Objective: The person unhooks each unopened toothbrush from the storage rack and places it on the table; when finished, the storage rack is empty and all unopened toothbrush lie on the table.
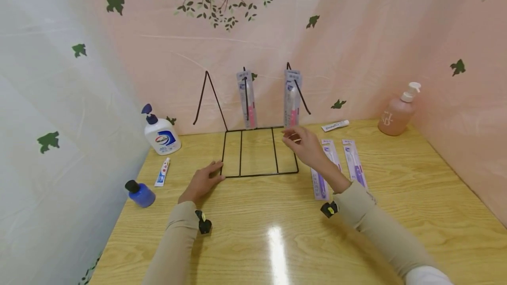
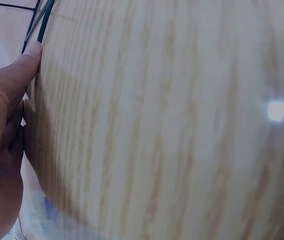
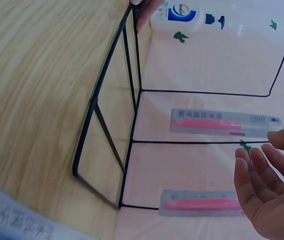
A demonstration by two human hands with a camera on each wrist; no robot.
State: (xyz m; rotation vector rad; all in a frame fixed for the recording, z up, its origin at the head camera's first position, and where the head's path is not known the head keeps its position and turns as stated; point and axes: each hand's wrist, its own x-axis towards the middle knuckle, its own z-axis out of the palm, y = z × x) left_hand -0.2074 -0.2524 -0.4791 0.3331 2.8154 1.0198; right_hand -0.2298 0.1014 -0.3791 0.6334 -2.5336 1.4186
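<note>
Sleeved left hand [image 1: 202, 182] steadies wire rack [image 1: 257, 153] on desk [image 1: 277, 232], fingers flat; right hand [image 1: 305, 144], fingers apart, empty; next likely grasping purple toothbrush pack [image 1: 320, 179].

No text could be read w/ certainty. White pump bottle [image 1: 161, 136], far left, had a blue logo, illegible. Toothbrush packs [image 1: 247, 99] & small tube [image 1: 335, 125], far right: print too small.

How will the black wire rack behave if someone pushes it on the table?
The black wire rack is thin wire, so probably light, and may slide easily on the glossy table. The left hand rests at its front corner, perhaps steadying it. Its tall hooks carry hanging toothbrush packs, so a hard push might tip it backward.
</note>
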